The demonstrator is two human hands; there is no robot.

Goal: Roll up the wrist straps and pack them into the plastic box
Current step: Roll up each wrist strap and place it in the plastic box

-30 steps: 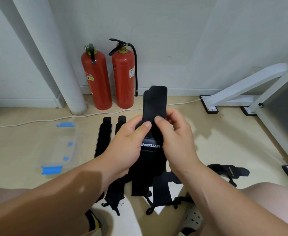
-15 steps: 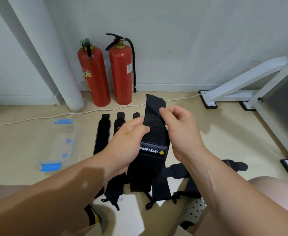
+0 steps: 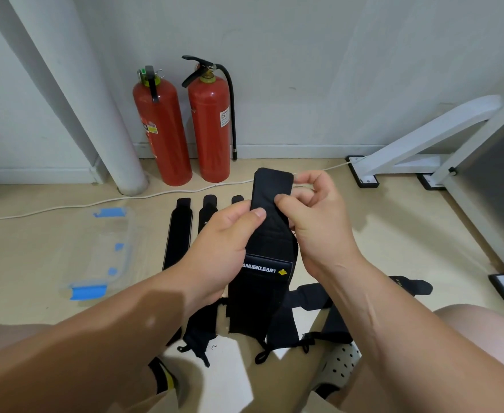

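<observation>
Floor: two extinguishers, one box, perhaps seven straps.

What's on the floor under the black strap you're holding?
Other black wrist straps lie flat there, ends showing past the left hand. The held black fabric strap and right hand cover their middles.

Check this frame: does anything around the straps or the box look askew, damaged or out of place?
Nothing damaged or spilled. The only untidy spot is the heap of straps overlapping on the floor under the held strap, unlike the straight straps lying side by side beside the box.
</observation>
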